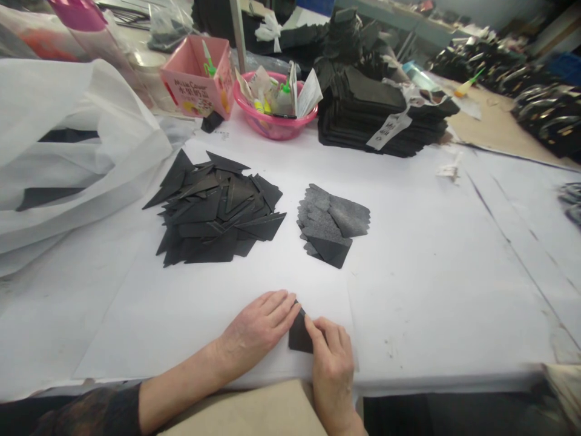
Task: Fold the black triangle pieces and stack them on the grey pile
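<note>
— What was nearest to the camera, at the bottom of the frame?

— The left hand (pixel 261 327) and the right hand (pixel 332 357) met on a small black piece (pixel 299 335) lying on the white table (pixel 431 290), bottom centre. The left fingers were flat and almost straight, their tips on the piece's upper left edge. The right fingers were bent, tips pressing its right side. The piece lay between the two hands, flat on the table, partly covered by them; neither hand closed around it.

— And farther up?

— In the middle of the frame was a loose heap of black triangular pieces (pixel 218 209), and just right of it a smaller pile of grey felt-like pieces (pixel 331 224). Nothing stood between the hands and these piles. At the left lay a white bag (pixel 68 151).

— Was any writing readable?

— At the top, a pink box (pixel 195 79) had handwriting, and a white tag (pixel 390 130) hung on a stack of dark sheets (pixel 376 115); I could not read either. A pink bowl (pixel 272 121) with small bottles stood between them.
</note>
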### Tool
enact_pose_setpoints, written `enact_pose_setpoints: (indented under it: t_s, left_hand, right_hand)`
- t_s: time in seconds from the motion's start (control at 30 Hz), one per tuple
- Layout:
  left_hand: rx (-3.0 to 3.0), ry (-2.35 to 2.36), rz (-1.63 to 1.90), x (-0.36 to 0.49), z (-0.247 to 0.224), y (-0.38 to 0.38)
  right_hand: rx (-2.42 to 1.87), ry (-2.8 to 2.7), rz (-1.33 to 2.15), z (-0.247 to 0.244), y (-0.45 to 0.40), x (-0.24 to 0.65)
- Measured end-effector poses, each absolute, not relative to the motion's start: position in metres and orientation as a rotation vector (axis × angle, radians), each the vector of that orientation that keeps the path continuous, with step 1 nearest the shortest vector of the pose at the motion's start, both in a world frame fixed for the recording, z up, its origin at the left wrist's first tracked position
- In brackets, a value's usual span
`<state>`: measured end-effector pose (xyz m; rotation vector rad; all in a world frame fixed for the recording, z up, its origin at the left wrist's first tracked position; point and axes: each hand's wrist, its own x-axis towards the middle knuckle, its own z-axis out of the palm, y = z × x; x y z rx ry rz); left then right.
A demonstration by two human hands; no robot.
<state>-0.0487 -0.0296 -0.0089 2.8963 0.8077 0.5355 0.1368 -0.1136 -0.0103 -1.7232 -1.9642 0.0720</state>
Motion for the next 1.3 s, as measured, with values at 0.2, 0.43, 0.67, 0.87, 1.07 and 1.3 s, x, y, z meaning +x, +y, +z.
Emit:
enact_pose_setpoints:
  t_s: [0.2, 0.43, 0.67, 0.87, 1.07, 1.3]
  left_hand:
    - [2.925, 0.753, 0.605, -0.044, -0.012, -0.027]
    - [2.879, 0.688, 0.621, -0.039, -0.007, -0.027]
    - [2.847, 0.754, 0.613, -0.039, 0.000, -0.032]
    - [2.873, 0.758, 0.597, -0.039, 0.001, -0.033]
    - [2.917, 0.774, 0.586, -0.034, -0.001, -0.038]
    - [2.891, 0.660, 0.635, -0.032, -0.003, -0.032]
  right_hand:
    - [-1.728, -1.963, 0.045, -0.011, -0.114, 0.137]
    - [-1.735, -1.899, 0.184, -0.009, -0.114, 0.143]
    - [-1.688, -1.825, 0.303, -0.005, -0.120, 0.157]
    - [-1.728, -1.950, 0.221, -0.003, -0.127, 0.156]
    - [-1.742, -2.015, 0.166, -0.006, -0.134, 0.157]
    - [-1.741, -1.967, 0.160, -0.007, -0.128, 0.148]
